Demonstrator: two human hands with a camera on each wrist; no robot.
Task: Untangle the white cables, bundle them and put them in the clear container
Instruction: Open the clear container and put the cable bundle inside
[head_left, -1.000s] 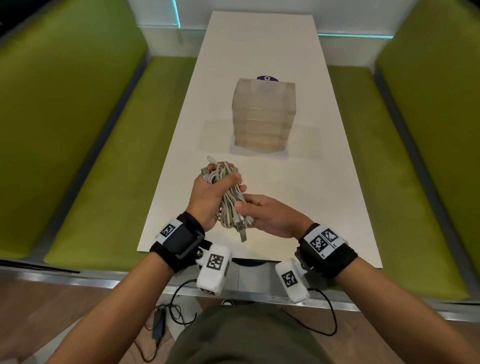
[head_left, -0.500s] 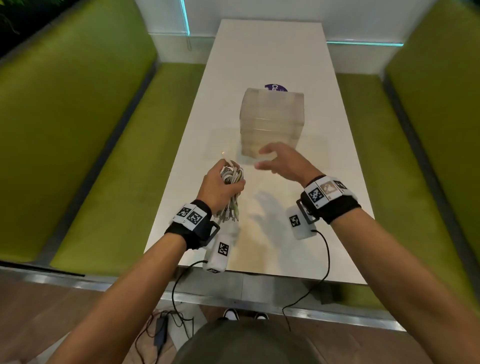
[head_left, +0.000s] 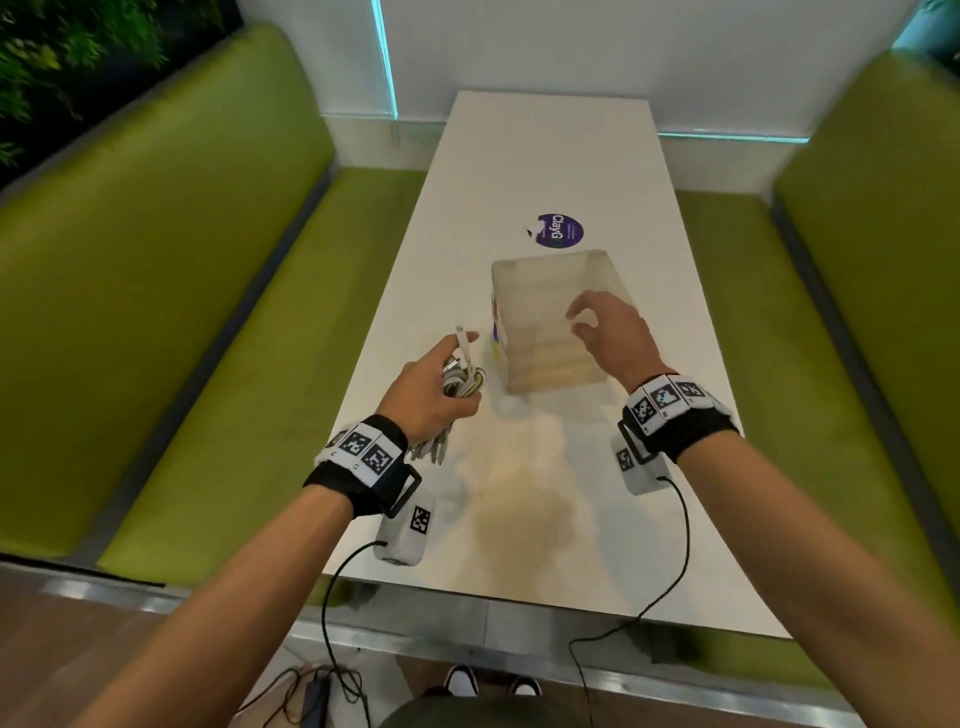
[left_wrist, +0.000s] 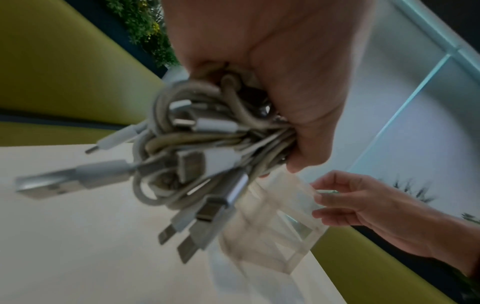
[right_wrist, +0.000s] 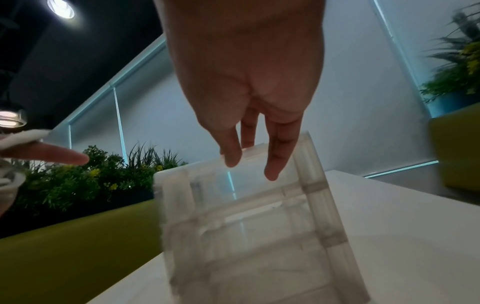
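My left hand (head_left: 434, 387) grips a coiled bundle of white cables (head_left: 462, 375) just left of the clear container (head_left: 530, 338). Several plugs stick out of the bundle (left_wrist: 197, 148) below the left hand (left_wrist: 272, 82). The container (right_wrist: 246, 226) stands upright and empty on the white table (head_left: 519, 493). My right hand (head_left: 605, 332) hovers over its near right top corner, fingers spread and loosely bent. In the right wrist view the right hand's fingertips (right_wrist: 271, 170) are at the container's top rim. The left wrist view shows the right hand (left_wrist: 358, 207) at the same rim (left_wrist: 298, 185); I cannot tell if it touches.
A round purple sticker (head_left: 560, 230) lies on the table beyond the container. Green benches run along the left (head_left: 208, 322) and right (head_left: 789, 338) of the narrow table. A white wall closes the far end. Black wires hang from both wrist cameras over the table's near edge.
My right hand let go of the bundle and moved forward to the container's top. My left hand carried the bundle forward to the container's left side.
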